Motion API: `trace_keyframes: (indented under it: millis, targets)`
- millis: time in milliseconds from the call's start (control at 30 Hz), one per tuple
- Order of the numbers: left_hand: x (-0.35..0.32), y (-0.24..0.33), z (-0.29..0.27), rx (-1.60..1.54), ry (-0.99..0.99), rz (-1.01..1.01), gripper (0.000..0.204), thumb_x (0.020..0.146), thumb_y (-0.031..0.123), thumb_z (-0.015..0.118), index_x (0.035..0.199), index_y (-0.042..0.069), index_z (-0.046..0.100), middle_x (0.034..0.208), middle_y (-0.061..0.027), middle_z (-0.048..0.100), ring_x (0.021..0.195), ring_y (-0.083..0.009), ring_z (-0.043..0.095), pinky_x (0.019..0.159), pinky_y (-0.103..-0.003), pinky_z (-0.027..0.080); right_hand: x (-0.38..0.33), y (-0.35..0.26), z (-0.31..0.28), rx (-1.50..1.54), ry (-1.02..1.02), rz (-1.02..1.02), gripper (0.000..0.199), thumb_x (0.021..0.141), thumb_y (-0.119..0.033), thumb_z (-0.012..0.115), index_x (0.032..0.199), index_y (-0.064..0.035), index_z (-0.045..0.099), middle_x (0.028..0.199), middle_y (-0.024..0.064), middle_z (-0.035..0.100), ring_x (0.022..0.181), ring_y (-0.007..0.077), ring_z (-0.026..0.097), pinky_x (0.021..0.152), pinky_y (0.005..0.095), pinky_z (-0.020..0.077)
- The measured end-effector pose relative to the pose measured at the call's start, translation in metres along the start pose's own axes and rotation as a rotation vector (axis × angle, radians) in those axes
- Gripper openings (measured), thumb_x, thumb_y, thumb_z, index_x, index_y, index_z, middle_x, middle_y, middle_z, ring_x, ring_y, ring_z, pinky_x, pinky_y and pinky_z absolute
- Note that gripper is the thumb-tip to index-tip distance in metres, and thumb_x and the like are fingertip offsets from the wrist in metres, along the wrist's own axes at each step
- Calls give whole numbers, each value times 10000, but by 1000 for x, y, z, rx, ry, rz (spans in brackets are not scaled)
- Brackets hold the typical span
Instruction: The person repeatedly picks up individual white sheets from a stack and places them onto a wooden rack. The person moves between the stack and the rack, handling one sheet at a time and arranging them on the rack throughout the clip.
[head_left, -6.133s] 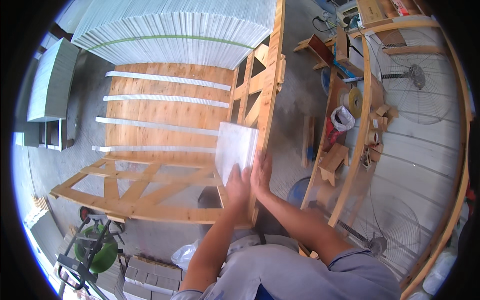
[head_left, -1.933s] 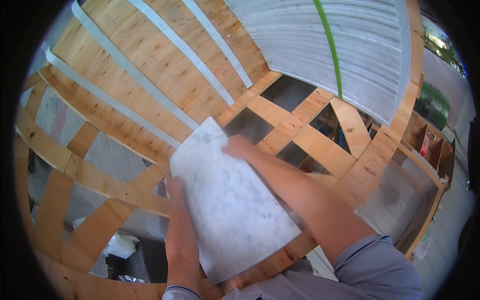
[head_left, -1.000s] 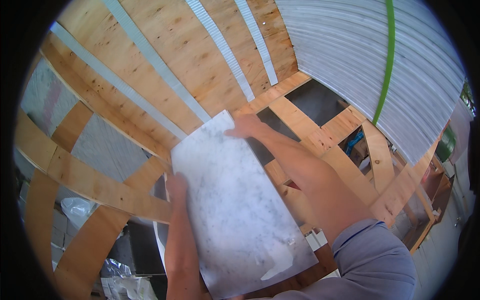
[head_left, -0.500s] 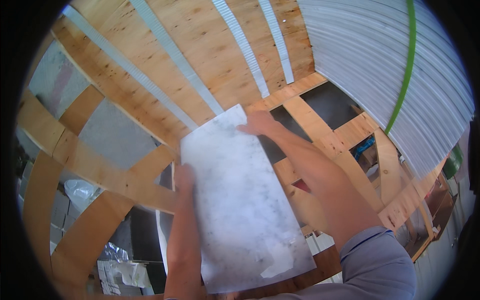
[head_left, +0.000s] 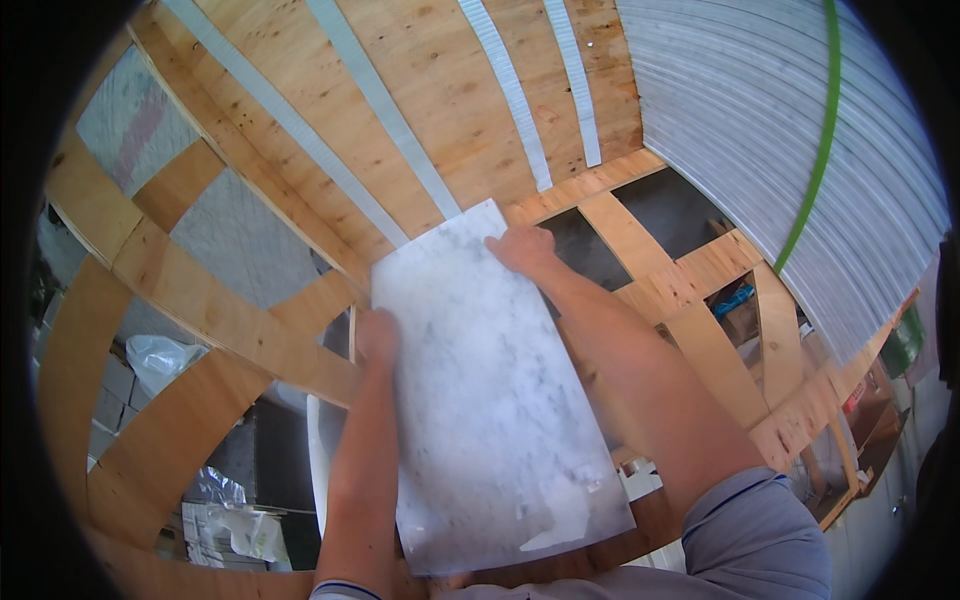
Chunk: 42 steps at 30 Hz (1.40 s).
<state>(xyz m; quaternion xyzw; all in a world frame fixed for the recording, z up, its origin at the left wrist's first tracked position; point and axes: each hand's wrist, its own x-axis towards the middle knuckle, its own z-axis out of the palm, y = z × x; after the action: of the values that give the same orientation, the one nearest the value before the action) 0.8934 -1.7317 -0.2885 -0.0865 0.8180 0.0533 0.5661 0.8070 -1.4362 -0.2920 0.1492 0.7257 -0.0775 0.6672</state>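
Note:
A white marble slab (head_left: 480,350) with grey veining and a glossy face lies lengthwise in front of me, inside a wooden crate. Its far end is close to a plywood panel (head_left: 420,100) that carries several pale ribbed strips (head_left: 390,110). My left hand (head_left: 376,336) is closed round the slab's left edge, its fingers partly hidden. At the upper right corner, my right hand (head_left: 523,249) grips the edge with the thumb on top of the face. The slab's near end reaches my body.
Slatted plywood framing (head_left: 240,330) with gaps runs along the left. More slats (head_left: 625,235) lie at the right, beside a ribbed metallic sheet (head_left: 740,130) crossed by a green strap (head_left: 822,160). Below the left framing are a clear plastic bag (head_left: 165,360) and grey blocks.
The view has shifted a little, carrying the scene slightly right and up. Both hands keep their hold on the slab's edges, with the left slightly farther up its side.

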Motion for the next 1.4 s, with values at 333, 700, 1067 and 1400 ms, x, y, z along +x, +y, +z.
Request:
trace_keyframes:
  millis: [333, 700, 1067, 1400]
  targets:
    - [5, -7, 4, 41, -19, 63, 370, 935, 211, 407, 864, -31, 678, 936, -257, 673, 896, -403, 666, 774, -467, 548, -11, 3, 8, 334, -7, 131, 548, 901, -507, 454, 1095, -48, 682, 1198, 171, 631, 1132, 335, 578, 946, 442, 447]
    - [16, -10, 26, 328, 145, 99, 212, 869, 126, 516, 861, 46, 712, 942, -148, 695, 895, -290, 678, 772, -408, 548, -10, 7, 12, 342, 24, 124, 628, 879, -552, 475, 1177, -24, 640, 1259, 212, 590, 1178, 368, 553, 968, 466, 436]
    - [-88, 61, -14, -200, 105, -59, 344, 886, 227, 454, 1110, 17, 610, 1201, -171, 576, 1169, -339, 516, 941, -627, 379, -82, 2, -1, 50, 232, -70, 541, 826, -467, 592, 1139, -30, 650, 1189, 224, 620, 1113, 372, 600, 940, 463, 477]
    - [-242, 59, -81, -263, -70, 26, 412, 936, 269, 401, 1237, 39, 562, 1313, -175, 509, 1248, -359, 443, 987, -649, 316, -259, 3, -29, -234, -8, -315, 527, 845, -422, 561, 1095, 35, 640, 1134, 256, 635, 1078, 382, 608, 928, 453, 483]
